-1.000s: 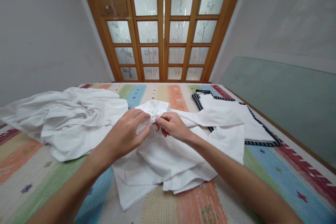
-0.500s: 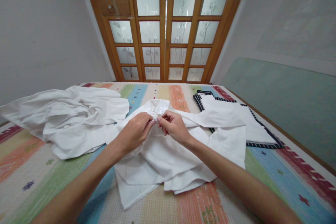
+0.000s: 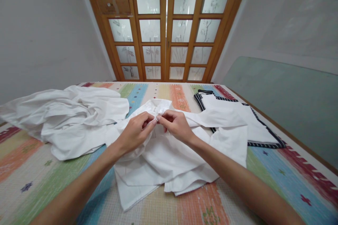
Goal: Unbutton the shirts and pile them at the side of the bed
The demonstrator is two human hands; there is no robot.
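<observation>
A white collared shirt (image 3: 171, 161) lies spread in front of me, its collar (image 3: 158, 103) toward the far side and a sleeve reaching right. My left hand (image 3: 138, 126) pinches the shirt's front edge just below the collar. Fingertip to fingertip with it, my right hand (image 3: 175, 123) pinches the same spot. Whatever small part sits between the fingertips, perhaps a button, is hidden by them. Both hands are closed on the cloth and lift it slightly.
On the left lies a crumpled heap of white cloth (image 3: 81, 119). A folded white piece with black striped edging (image 3: 256, 130) is at right, partly under the sleeve. The bed cover (image 3: 66, 182) is striped in many colours. Wooden glazed doors (image 3: 166, 28) stand beyond, and a pale green board (image 3: 285, 95) at right.
Both hands stay at the shirt's neck, with small finger shifts. The right fingers have moved slightly left and up, closer to the left fingertips.
</observation>
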